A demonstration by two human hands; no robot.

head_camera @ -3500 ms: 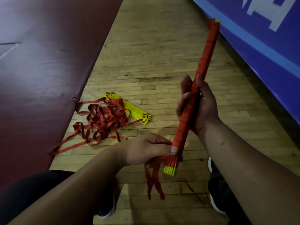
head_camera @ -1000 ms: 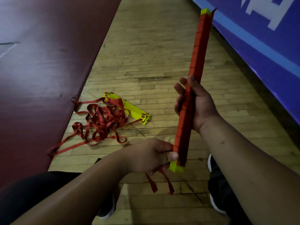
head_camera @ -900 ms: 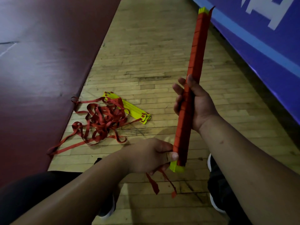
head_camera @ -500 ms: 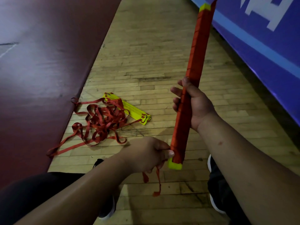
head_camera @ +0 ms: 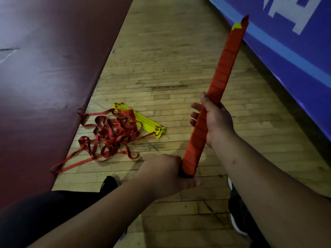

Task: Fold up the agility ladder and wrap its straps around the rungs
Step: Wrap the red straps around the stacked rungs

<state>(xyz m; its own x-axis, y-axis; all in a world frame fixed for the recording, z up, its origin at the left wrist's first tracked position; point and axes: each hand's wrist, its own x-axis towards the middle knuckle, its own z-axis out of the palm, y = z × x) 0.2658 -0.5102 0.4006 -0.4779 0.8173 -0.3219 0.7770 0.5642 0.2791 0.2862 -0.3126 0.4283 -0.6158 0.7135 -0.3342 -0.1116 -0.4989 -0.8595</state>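
A bundle of yellow rungs wrapped in red strap stands tilted in front of me, its yellow tip showing at the top right. My right hand grips the bundle around its middle. My left hand is curled round the bundle's lower end and covers it; the loose strap tail is hidden there. A second agility ladder lies on the floor to the left, its yellow rungs stacked and its red straps in a loose tangle.
A dark red mat covers the floor on the left, its edge beside the tangled straps. A blue padded wall runs along the right. Wooden floor lies between them. My black shoes are below the hands.
The bundle has tilted further to the right. My left hand has closed over the lower end, so the yellow end and the dangling red strap tail no longer show.
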